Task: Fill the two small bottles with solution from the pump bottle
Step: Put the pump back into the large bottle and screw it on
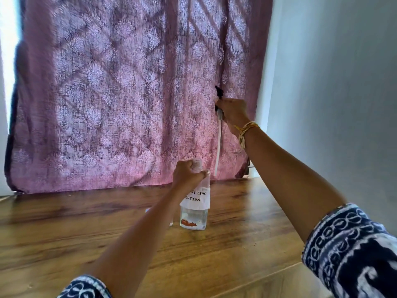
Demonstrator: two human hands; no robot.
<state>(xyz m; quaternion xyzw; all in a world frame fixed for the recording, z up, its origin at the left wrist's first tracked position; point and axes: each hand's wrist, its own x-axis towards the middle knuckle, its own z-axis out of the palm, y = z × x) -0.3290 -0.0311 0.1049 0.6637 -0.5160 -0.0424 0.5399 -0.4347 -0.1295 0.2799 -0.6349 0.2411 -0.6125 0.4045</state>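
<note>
Pump bottle (194, 218): stands upright on the bench, near its far edge, right of centre; long axis vertical, open neck pointing up; clear liquid low in it; a white label with handwritten letters wraps its middle.
Pump head (218, 97): off the bottle, lifted well above and to the right of the neck; black nozzle up, white dip tube (218, 151) hanging almost straight down, its lower tip level with the bottle's shoulder and just to the right of it, clear of the neck.
Left hand (187, 172): grip clenched round the bottle's neck and shoulder.
Right hand (233, 110): grip closed on the pump head; a yellow and white thread band (245, 133) on the wrist.
Small bottles: a clear shape (170, 223) shows just left of the pump bottle, mostly hidden by the left forearm; I cannot tell what it is.
Bench (86, 229): brown wood grain, running left to right.
Room: a pink patterned curtain (120, 93) hangs behind the bench's far edge, daylight through it; a pale wall (333, 82) on the right.
Sleeves (352, 250): dark blue with white print.
</note>
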